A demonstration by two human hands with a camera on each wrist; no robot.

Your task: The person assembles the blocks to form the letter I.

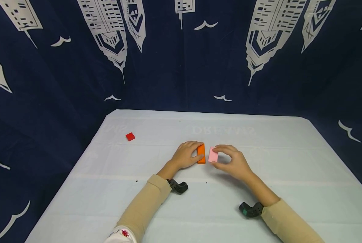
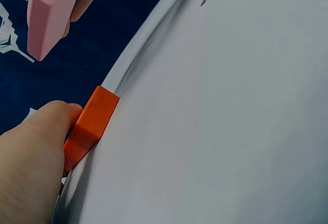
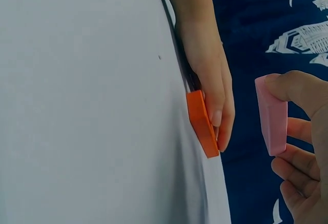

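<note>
Orange, smooth and crisp-edged, a slim oblong block [image 1: 201,151] lay on the white cloth [image 1: 181,209], its long side running roughly from twelve to six o'clock. At its nine o'clock the person's left hand [image 1: 185,155] was clamped on it, thumb and fingers set against its faces. At its three o'clock, just beside it but not touching, a pink block [image 1: 212,155], a matte rectangular slab with sharp corners, was pinched between the thumb and fingertips of the right hand [image 1: 234,163], raised above the cloth. Well apart, between nine and ten o'clock from the orange block, a small red block [image 1: 130,136] showed a squarish face, turned askew. Toward four o'clock ran a tan sleeve [image 1: 290,222], with another between seven and eight, its cuff folded; black rounded wrist pieces [image 1: 178,186] sat at both wrists. Faint fold lines and dark specks marked the cloth. Beyond its far edge, at twelve, hung a navy curtain [image 1: 184,67] printed with pale angular towers and curved bird shapes.
</note>
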